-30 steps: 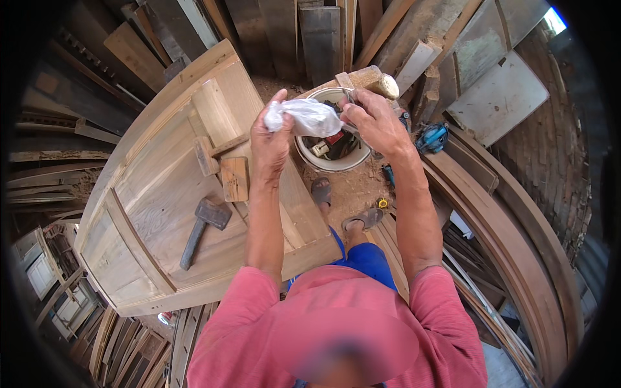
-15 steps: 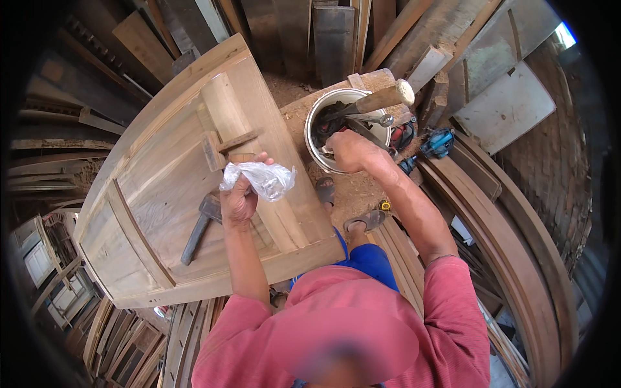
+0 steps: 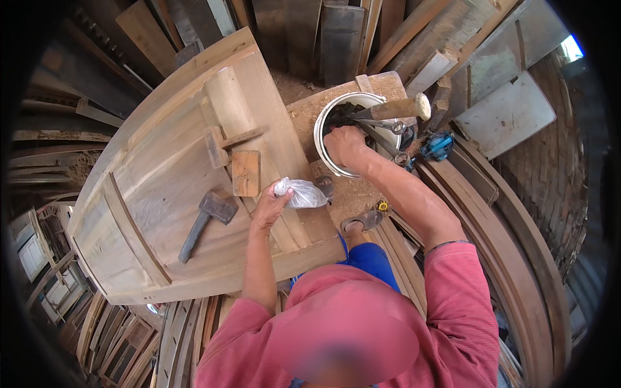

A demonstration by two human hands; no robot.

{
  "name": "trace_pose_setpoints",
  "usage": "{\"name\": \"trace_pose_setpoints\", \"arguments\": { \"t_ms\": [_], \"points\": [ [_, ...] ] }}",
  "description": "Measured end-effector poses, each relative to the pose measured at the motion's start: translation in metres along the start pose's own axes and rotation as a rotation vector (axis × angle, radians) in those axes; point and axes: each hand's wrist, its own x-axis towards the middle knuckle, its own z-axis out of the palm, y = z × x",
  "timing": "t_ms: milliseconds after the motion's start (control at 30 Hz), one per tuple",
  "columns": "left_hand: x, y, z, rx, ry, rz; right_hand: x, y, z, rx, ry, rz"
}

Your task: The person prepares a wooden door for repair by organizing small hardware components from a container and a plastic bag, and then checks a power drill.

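My left hand [image 3: 266, 210] holds a small crumpled clear plastic bag [image 3: 299, 193] above the near edge of a large wooden boat-shaped frame [image 3: 149, 181]. My right hand [image 3: 344, 145] reaches down inside a white bucket [image 3: 323, 123] of tools, with its fingers hidden among the contents. A wooden handle [image 3: 402, 107] sticks out of the bucket to the right. A hammer [image 3: 204, 222] lies on the wooden frame to the left of my left hand. A small square wood block [image 3: 246, 172] rests just above that hand.
A blue power tool [image 3: 437, 145] lies right of the bucket. Planks and boards [image 3: 336, 32] lean all around the back. Curved wooden ribs [image 3: 517, 258] run along the right. My sandalled foot [image 3: 363, 221] stands on sawdust below the bucket. Stacked frames [image 3: 39, 252] fill the left.
My left hand has carried the plastic bag down from over the bucket to the frame's near edge. My right hand let go of the bag and went into the bucket.
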Motion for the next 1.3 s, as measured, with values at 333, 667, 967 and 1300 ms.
{"name": "trace_pose_setpoints", "arguments": {
  "t_ms": [333, 667, 967, 1300],
  "points": [
    [0.006, -0.011, -0.015, -0.158, -0.017, 0.082, 0.013, 0.005, 0.008, -0.097, -0.03, -0.071],
    [0.013, -0.031, -0.022, -0.198, 0.047, 0.073, 0.001, 0.01, 0.003, 0.055, 0.094, -0.023],
    [0.021, -0.03, -0.029, -0.221, 0.007, 0.074, 0.004, 0.006, 0.005, 0.002, -0.038, -0.056],
    [0.019, -0.031, -0.03, -0.223, 0.01, 0.043, -0.013, 0.011, -0.012, 0.147, -0.027, 0.035]
  ]
}}
